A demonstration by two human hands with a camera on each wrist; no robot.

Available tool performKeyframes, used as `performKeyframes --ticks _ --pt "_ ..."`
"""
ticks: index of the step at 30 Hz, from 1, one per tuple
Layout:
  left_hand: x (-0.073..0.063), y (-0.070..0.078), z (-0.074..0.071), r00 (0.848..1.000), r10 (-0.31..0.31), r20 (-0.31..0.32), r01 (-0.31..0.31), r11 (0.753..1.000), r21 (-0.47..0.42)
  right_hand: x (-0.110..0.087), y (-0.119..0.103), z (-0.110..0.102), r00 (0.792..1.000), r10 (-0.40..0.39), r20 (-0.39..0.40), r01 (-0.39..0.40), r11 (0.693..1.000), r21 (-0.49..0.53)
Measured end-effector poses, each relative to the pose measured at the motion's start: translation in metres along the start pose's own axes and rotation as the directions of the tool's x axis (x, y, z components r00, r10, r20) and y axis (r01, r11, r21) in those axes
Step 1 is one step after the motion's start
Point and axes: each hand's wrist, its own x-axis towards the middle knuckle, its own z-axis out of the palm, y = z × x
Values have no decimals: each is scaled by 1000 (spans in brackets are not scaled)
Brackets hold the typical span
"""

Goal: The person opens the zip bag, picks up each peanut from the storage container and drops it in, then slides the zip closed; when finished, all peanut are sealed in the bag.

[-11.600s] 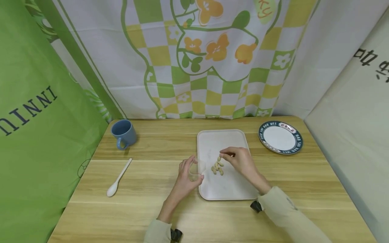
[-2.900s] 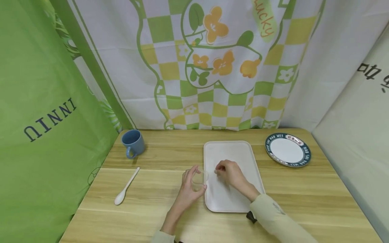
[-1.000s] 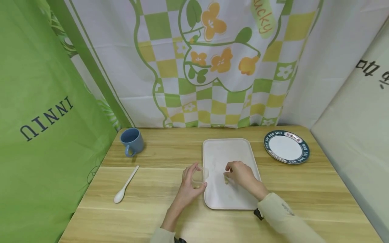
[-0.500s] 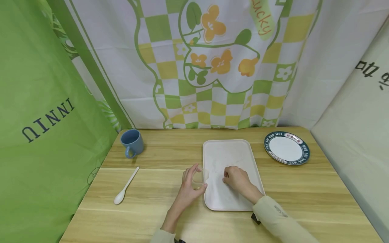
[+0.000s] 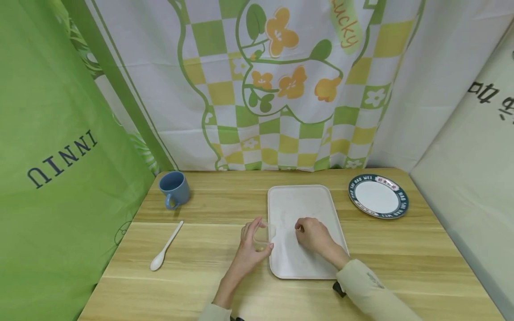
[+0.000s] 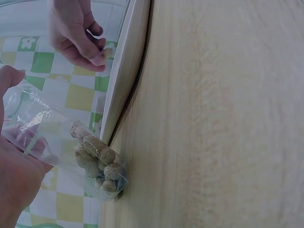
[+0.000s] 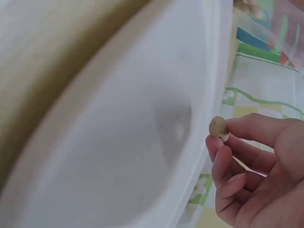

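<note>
My left hand [image 5: 250,250] grips a clear plastic cup [image 5: 262,234] at the left edge of the white tray [image 5: 299,200]. In the left wrist view, several unshelled peanuts [image 6: 97,159] lie together at the cup's bottom. Over the middle of the tray is my right hand [image 5: 316,235], a short way right of the cup. The right wrist view shows its thumb and fingertips pinching one peanut [image 7: 218,127], which is hidden by the hand in the head view. No loose peanuts show on the visible part of the tray.
A blue mug [image 5: 175,189] stands at the table's back left, with a white spoon [image 5: 165,248] lying in front of it. At the back right is a round plate [image 5: 377,196] with a dark patterned rim. Curtains hang behind and beside the wooden table [image 5: 209,258].
The small pile of peanuts seen earliest on the tray is gone. A second ago a peanut showed at my right fingertips; now the hand covers it. My left hand keeps holding the cup.
</note>
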Motion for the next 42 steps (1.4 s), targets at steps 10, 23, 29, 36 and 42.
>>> performKeyframes --ticks 10,23,29,36,42 --pt "1 0 0 1000 5 -12 -5 1000 -6 9 -9 -21 986 -132 -98 144 980 133" --pt "3 2 -2 1000 17 -22 -17 1000 -2 6 -48 -34 934 -275 -227 331 907 262" --pt "3 3 -2 1000 -10 -6 10 1000 -12 4 -61 -26 923 -321 -213 372 885 281" --pt "3 2 -1 1000 -16 5 16 1000 -18 2 -61 -16 929 -342 -142 369 889 271" --pt "1 2 -2 1000 -5 -2 5 1000 -15 0 -61 -14 921 -369 -124 388 887 249"
